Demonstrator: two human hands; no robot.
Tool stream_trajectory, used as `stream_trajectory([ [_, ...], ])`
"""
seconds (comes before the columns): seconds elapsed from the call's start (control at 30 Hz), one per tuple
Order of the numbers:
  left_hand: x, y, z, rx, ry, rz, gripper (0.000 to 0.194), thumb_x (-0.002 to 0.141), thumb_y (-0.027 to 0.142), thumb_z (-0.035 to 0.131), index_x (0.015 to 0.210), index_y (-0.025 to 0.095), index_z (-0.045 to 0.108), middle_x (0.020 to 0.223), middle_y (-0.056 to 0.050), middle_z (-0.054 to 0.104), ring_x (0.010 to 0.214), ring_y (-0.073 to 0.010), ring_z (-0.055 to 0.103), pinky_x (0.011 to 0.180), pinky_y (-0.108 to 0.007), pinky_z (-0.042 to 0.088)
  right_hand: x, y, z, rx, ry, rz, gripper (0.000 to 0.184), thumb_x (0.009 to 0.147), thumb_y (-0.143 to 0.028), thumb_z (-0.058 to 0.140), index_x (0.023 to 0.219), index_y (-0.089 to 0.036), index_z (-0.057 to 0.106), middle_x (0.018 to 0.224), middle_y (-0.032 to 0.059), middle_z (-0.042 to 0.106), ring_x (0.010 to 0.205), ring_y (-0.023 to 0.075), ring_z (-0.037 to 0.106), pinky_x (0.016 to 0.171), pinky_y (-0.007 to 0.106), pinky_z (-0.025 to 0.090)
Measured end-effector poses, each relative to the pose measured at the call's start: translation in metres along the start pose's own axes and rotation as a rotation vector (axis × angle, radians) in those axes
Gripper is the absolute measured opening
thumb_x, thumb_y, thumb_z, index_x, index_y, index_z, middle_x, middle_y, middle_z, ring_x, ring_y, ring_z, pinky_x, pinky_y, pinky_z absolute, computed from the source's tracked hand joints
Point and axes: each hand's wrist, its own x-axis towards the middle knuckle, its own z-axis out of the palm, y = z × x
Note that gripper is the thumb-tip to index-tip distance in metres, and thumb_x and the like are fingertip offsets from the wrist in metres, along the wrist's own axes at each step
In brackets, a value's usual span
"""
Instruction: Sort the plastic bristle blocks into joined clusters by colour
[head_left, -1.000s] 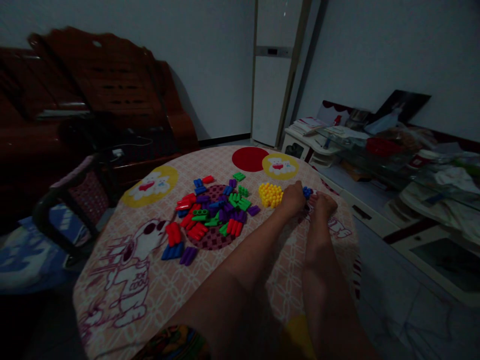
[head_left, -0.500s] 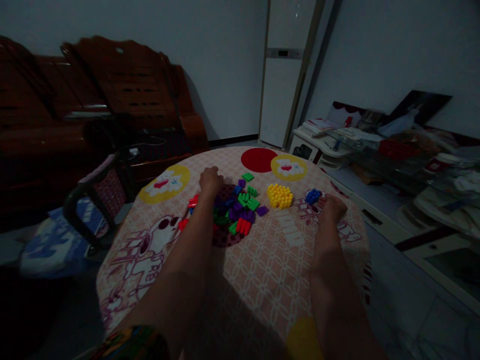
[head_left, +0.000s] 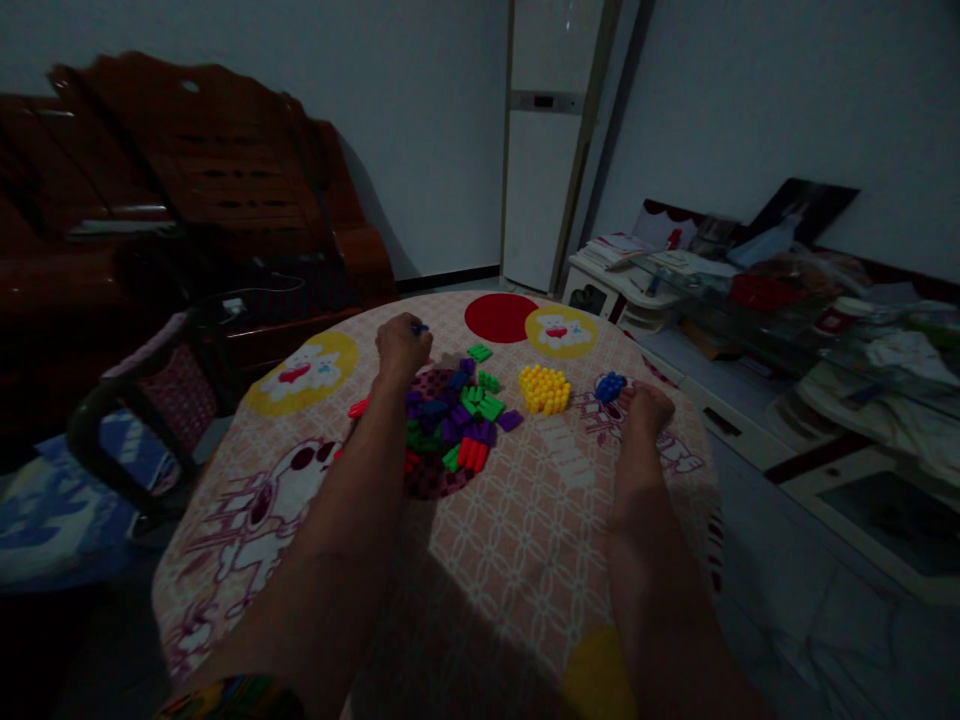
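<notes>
Left of yellow cluster (head_left: 545,390), left hand (head_left: 400,350) is pinching 1 blue piece (head_left: 418,329), forearm risking dragging the pile (head_left: 480,403); right of it, right hand (head_left: 649,406) is half-curling, can't tell grip.

Plastic look, smooth, slight sheen on yellow block cluster (head_left: 545,390); patterned tablecloth (head_left: 525,540) reads as matt cloth; bench (head_left: 225,170) is glossy, dark reddish wood.

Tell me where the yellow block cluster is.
The yellow block cluster sits on the tablecloth, between the mixed pile and the blue cluster.
</notes>
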Motion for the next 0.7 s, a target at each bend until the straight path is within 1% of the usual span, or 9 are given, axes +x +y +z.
stream_trajectory([
  [0.07, -0.005, 0.037, 0.011, -0.07, -0.107, 0.096, 0.015, 0.081, 0.012, 0.063, 0.09, 0.014, 0.073, 0.082, -0.005, 0.069, 0.102, -0.0268, 0.063, 0.107, -0.05, 0.044, 0.001, 0.001, 0.0, 0.005, 0.003, 0.0, 0.009, 0.075, -0.011, 0.057, 0.071, -0.017, 0.062, 0.05, -0.0049, 0.058, 0.046, 0.0121, 0.06, 0.044, 0.019, 0.052],
  [0.13, -0.014, 0.073, 0.032, -0.109, -0.202, 0.153, 0.016, 0.078, 0.012, 0.065, 0.089, 0.016, 0.077, 0.077, -0.003, 0.07, 0.09, -0.0222, 0.066, 0.096, -0.039, 0.052, 0.003, 0.002, 0.0, 0.008, -0.005, -0.006, 0.006, 0.074, -0.013, 0.058, 0.071, -0.018, 0.061, 0.05, -0.0057, 0.058, 0.046, 0.0123, 0.06, 0.043, 0.019, 0.051],
  [0.17, -0.02, 0.088, 0.046, -0.128, -0.253, 0.19, 0.017, 0.076, 0.012, 0.067, 0.087, 0.018, 0.078, 0.078, -0.002, 0.072, 0.088, -0.0216, 0.068, 0.092, -0.035, 0.053, 0.003, 0.002, 0.0, 0.005, -0.014, -0.012, 0.005, 0.073, -0.014, 0.059, 0.071, -0.018, 0.06, 0.049, -0.0061, 0.057, 0.045, 0.0123, 0.06, 0.042, 0.019, 0.051],
  [0.23, -0.035, 0.114, 0.075, -0.147, -0.388, 0.322, 0.025, 0.074, 0.007, 0.066, 0.092, 0.017, 0.079, 0.089, -0.005, 0.077, 0.092, -0.0218, 0.07, 0.093, -0.034, 0.053, 0.004, 0.003, -0.001, -0.003, -0.028, -0.017, 0.005, 0.072, -0.014, 0.06, 0.07, -0.018, 0.059, 0.049, -0.0067, 0.057, 0.044, 0.0123, 0.06, 0.041, 0.018, 0.05],
  [0.3, -0.05, 0.134, 0.102, -0.1, -0.461, 0.439, 0.036, 0.074, 0.003, 0.063, 0.104, 0.016, 0.077, 0.106, -0.008, 0.077, 0.101, -0.0222, 0.07, 0.098, -0.034, 0.052, 0.005, 0.002, -0.001, 0.0, -0.024, -0.005, 0.005, 0.072, -0.014, 0.059, 0.07, -0.018, 0.059, 0.049, -0.0063, 0.057, 0.044, 0.0123, 0.06, 0.041, 0.018, 0.05],
  [0.37, -0.064, 0.15, 0.125, -0.011, -0.54, 0.517, 0.043, 0.076, 0.0, 0.06, 0.112, 0.016, 0.074, 0.116, -0.011, 0.076, 0.109, -0.0235, 0.069, 0.101, -0.035, 0.051, 0.005, 0.002, -0.001, 0.01, -0.011, 0.019, 0.007, 0.071, -0.012, 0.056, 0.07, -0.018, 0.06, 0.049, -0.0056, 0.058, 0.045, 0.0126, 0.061, 0.042, 0.018, 0.05],
  [0.47, -0.075, 0.167, 0.148, 0.114, -0.652, 0.593, 0.042, 0.077, -0.003, 0.057, 0.111, 0.014, 0.075, 0.118, -0.014, 0.075, 0.115, -0.0262, 0.068, 0.104, -0.035, 0.05, 0.005, 0.001, -0.001, 0.012, -0.008, 0.034, 0.009, 0.071, -0.011, 0.055, 0.072, -0.018, 0.061, 0.049, -0.0056, 0.058, 0.046, 0.0126, 0.062, 0.043, 0.018, 0.05],
  [0.57, -0.078, 0.179, 0.163, 0.152, -0.701, 0.618, 0.037, 0.077, -0.002, 0.057, 0.106, 0.013, 0.076, 0.118, -0.017, 0.074, 0.117, -0.0285, 0.067, 0.105, -0.034, 0.048, 0.006, 0.002, 0.0, 0.012, -0.02, 0.029, 0.008, 0.072, -0.012, 0.056, 0.072, -0.018, 0.061, 0.05, -0.0057, 0.059, 0.046, 0.0121, 0.061, 0.043, 0.018, 0.051],
  [0.7, -0.079, 0.186, 0.177, 0.181, -0.717, 0.629, 0.037, 0.079, -0.001, 0.056, 0.108, 0.009, 0.077, 0.119, -0.021, 0.073, 0.117, -0.0305, 0.067, 0.106, -0.036, 0.048, 0.006, 0.004, 0.0, 0.004, -0.019, 0.03, 0.01, 0.072, -0.012, 0.054, 0.072, -0.018, 0.062, 0.049, -0.0055, 0.059, 0.047, 0.0122, 0.06, 0.044, 0.019, 0.051],
])
